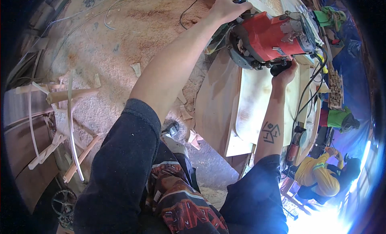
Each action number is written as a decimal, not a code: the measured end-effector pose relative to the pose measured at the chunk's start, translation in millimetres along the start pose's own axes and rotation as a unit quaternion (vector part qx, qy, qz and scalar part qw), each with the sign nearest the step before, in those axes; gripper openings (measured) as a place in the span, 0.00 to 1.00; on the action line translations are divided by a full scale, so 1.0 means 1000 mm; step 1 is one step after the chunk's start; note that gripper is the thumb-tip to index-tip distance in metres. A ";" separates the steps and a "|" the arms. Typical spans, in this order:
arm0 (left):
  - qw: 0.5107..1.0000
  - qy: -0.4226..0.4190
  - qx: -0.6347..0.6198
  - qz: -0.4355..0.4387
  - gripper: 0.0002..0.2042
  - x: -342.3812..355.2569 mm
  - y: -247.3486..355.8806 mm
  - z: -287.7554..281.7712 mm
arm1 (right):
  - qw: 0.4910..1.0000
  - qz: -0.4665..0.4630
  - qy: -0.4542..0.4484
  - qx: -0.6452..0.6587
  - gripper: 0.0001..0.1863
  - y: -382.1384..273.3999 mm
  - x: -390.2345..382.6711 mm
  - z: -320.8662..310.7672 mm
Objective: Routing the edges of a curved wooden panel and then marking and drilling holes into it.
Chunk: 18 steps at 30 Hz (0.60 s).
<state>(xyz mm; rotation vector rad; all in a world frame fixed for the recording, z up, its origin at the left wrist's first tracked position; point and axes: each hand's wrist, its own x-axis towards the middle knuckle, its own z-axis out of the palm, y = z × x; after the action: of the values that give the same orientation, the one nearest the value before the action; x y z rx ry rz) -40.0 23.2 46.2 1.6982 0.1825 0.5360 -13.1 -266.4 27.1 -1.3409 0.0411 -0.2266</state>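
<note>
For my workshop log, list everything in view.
Bulky cylindrical router: one, red and black, upper right
Flat wooden panels: several, pale, below router
Slim handheld power tool: one, red and grey, right
Thin flexible cables: several, black, right
Slatted wooden frame: one, pale, left
Spoked metal handwheel: one, dark, lower left
Stacked wooden strips: one pile, brown, right
Co-workers: at least three, yellow or green tops, right
Dusty floor: one, tan, upper left
Worn sandal: one, dark, centre
Left hand: one, bare, gripping router
Right hand: one, bare, gripping router

Large reddish lettering (192, 221) is printed across the creased, patterned garment (172, 192); dark angular signs (271, 132) are inked on the right forearm (278, 109); the red power tool's (265, 36) small label (278, 51) cannot be read.
</note>
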 end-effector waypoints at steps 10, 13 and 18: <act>0.999 -0.005 0.000 -0.034 0.26 -0.009 0.000 -0.005 | 1.000 -0.003 -0.026 0.001 0.17 0.003 0.006 -0.002; 0.998 0.027 0.051 -0.033 0.26 -0.013 0.003 -0.007 | 0.999 -0.009 -0.037 0.004 0.17 0.003 0.006 0.000; 0.998 0.041 0.047 -0.026 0.27 -0.017 0.004 -0.008 | 0.999 0.005 -0.054 -0.002 0.17 0.002 0.007 0.002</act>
<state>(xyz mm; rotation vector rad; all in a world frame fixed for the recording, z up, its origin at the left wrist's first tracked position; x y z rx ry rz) -59.0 22.8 46.4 1.7591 0.3150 0.5652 -6.0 -265.8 26.5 -1.3547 -0.0415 -0.1451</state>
